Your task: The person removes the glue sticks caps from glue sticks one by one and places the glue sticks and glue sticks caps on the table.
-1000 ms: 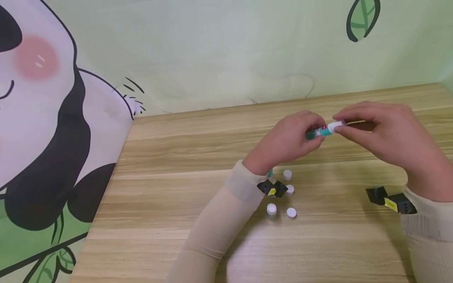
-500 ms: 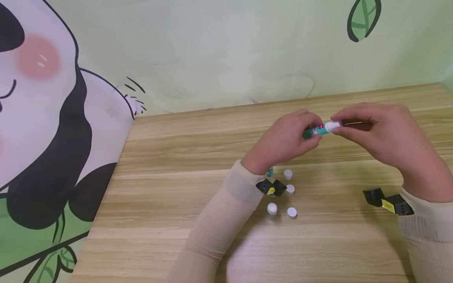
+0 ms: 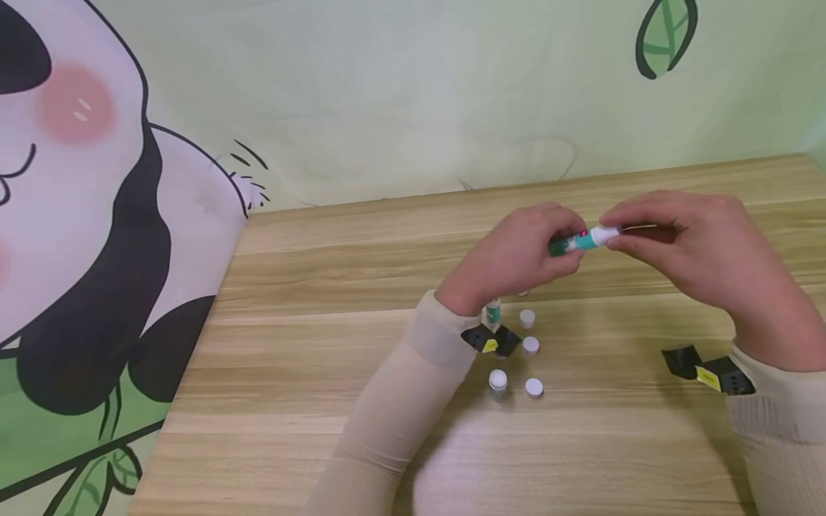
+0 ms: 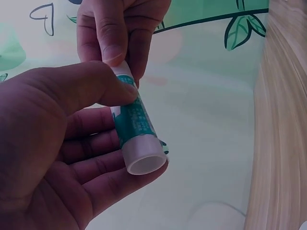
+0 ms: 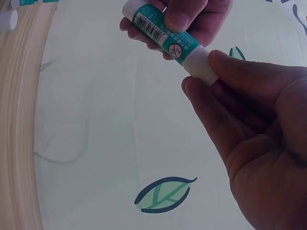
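Observation:
A teal-and-white glue stick (image 3: 586, 239) is held tilted above the far right part of the table, between both hands. My left hand (image 3: 525, 244) grips its labelled body, thumb on top and fingers beneath, as the left wrist view shows. From the other end my right hand (image 3: 700, 244) pinches the white cap (image 5: 199, 65) between thumb and fingertips. In the right wrist view a barcode shows on the teal label, and the cap sits against the label's edge. The bottom end of the stick (image 4: 144, 155) is white and hollow-looking.
Beside the left wrist stands another glue stick (image 3: 493, 313), partly hidden by the sleeve. Several small white caps (image 3: 530, 345) lie to its right, and a white-topped stick (image 3: 497, 382) stands nearer. A panda-printed backdrop (image 3: 413, 100) rises behind the wooden table (image 3: 290, 344).
Both hands and the glue stick have drifted slightly left in the head view, with the grip kept. More of the standing glue stick by the left wrist shows now.

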